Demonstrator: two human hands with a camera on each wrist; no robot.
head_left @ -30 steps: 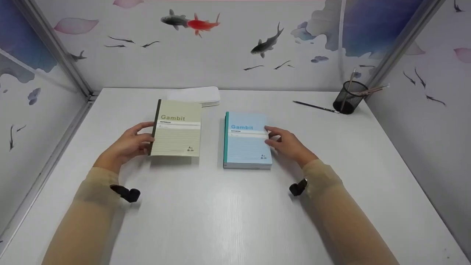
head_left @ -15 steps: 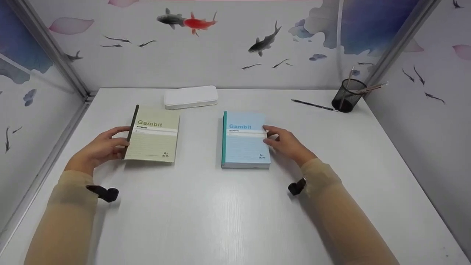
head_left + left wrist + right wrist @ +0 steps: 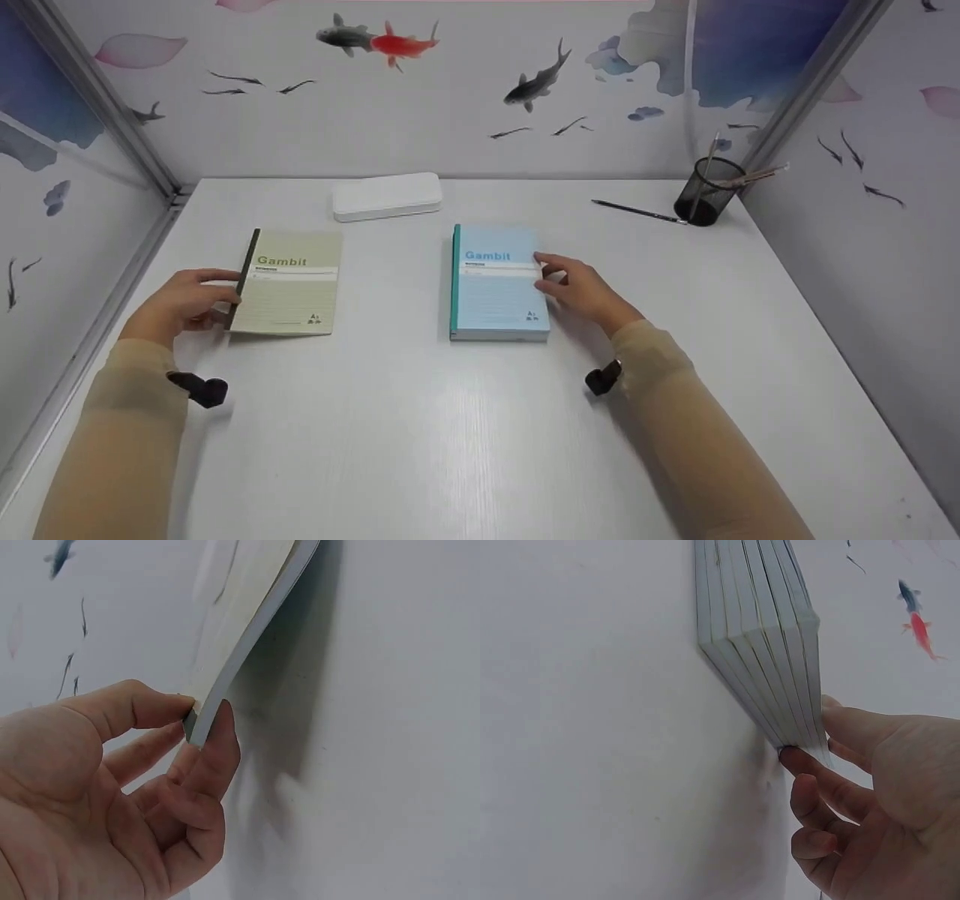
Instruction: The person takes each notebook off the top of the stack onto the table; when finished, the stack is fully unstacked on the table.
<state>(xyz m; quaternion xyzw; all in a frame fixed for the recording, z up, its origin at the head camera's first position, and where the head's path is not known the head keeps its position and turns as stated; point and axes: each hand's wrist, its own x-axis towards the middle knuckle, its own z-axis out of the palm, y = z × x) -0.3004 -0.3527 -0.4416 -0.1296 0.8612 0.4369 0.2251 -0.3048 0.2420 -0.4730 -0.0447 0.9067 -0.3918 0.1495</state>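
Observation:
My left hand (image 3: 180, 301) pinches the pale green notebook (image 3: 292, 296) at its dark spine, thumb on the cover and a finger beneath, as the left wrist view shows. That notebook bends slightly and is close over the table at the left. A stack of notebooks (image 3: 499, 300) with a light blue cover and teal spine rests near the middle. The right hand (image 3: 589, 292) grips the stack's right edge. In the right wrist view, its thumb is on the top cover and the index fingertip is at the lower edge of the layered pages (image 3: 769, 675).
A white case (image 3: 386, 198) lies at the back of the white table (image 3: 420, 450). At the back right stands a black mesh pen holder (image 3: 694, 208) with several pencils, and a dark pencil (image 3: 634, 211) lies beside it. Printed walls enclose the table behind and at both sides.
My left hand has carried the green notebook leftward and lower, away from the blue stack, uncovering the white case behind it. The right hand and the blue stack have stayed in place.

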